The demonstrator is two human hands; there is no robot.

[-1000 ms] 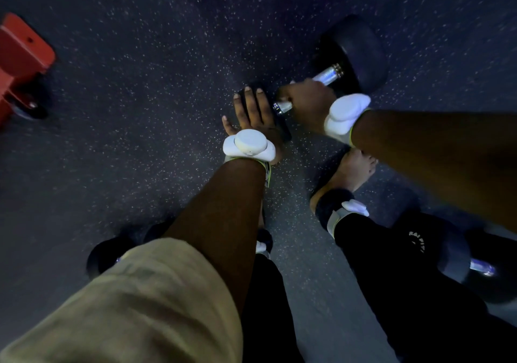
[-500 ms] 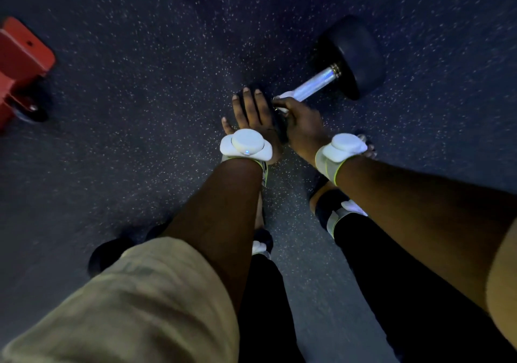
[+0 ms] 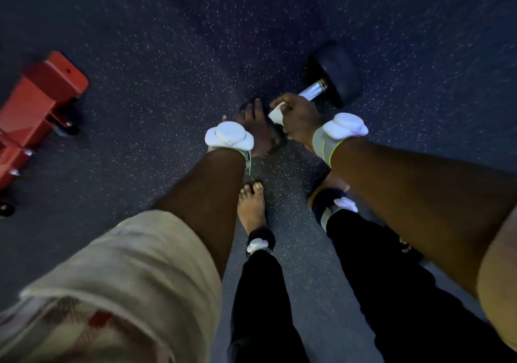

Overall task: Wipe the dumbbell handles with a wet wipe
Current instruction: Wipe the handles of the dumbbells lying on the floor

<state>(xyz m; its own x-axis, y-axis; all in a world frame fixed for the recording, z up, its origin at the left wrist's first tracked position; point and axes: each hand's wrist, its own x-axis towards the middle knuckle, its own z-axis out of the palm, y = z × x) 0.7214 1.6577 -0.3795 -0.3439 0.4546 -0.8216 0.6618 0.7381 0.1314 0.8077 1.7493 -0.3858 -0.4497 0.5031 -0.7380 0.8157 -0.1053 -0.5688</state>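
Far left, a red metal frame (image 3: 42, 102) on small wheels is sitting on the dark speckled floor (image 3: 167, 41). Bottom left, a beige sleeve (image 3: 126, 273) is covering the left upper arm.

Moving right, the left hand (image 3: 253, 123) is lying flat with fingers straight, gripping nothing and resting on the near end of the dumbbell (image 3: 333, 77) (that end is dark and mostly under the palm, so its outline is hard to tell). A white wrist device (image 3: 228, 136) is sitting on the left wrist. Below it, a bare foot (image 3: 251, 209) is standing on the floor under black trousers (image 3: 260, 306).

Just right of the left hand, the right hand (image 3: 302, 116) is curling its fingers round the wet wipe (image 3: 277, 115) and the near part of the handle (image 3: 312, 90). A white fold of the wipe is sticking out on the hand's left side. A short chrome stretch of handle is showing between the right hand and the black far head (image 3: 340, 66).

The dumbbell is lying on the floor ahead of the feet, slanting up to the right. A second white device (image 3: 345, 126) is riding on the right wrist. The other foot is mostly hidden under the right forearm.
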